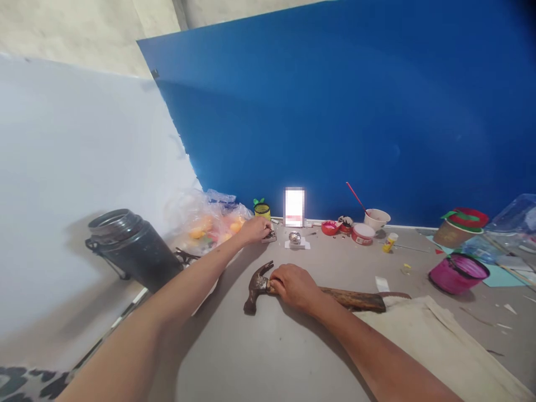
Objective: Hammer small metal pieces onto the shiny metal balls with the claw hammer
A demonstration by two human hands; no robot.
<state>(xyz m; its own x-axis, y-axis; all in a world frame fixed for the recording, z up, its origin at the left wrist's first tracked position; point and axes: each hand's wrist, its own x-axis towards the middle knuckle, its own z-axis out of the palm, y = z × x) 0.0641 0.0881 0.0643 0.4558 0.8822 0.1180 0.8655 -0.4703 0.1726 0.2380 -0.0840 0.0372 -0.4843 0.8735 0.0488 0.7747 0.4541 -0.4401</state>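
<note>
My right hand (293, 286) is closed around the neck of a claw hammer (256, 287) that lies on the grey table (259, 346), its wooden handle (355, 298) pointing right. My left hand (254, 229) reaches far forward with fingers curled on a small dark metal object (269, 237) near the blue wall. A shiny silver ball (295, 238) sits on a white scrap just right of that hand.
A dark jar (129, 248) stands at the left beside a plastic bag (209, 223) of orange things. Small cups and lids (362, 231), a magenta pot (458, 272) and a red-lidded pot (460, 226) line the back right. A cloth (439, 340) lies at lower right.
</note>
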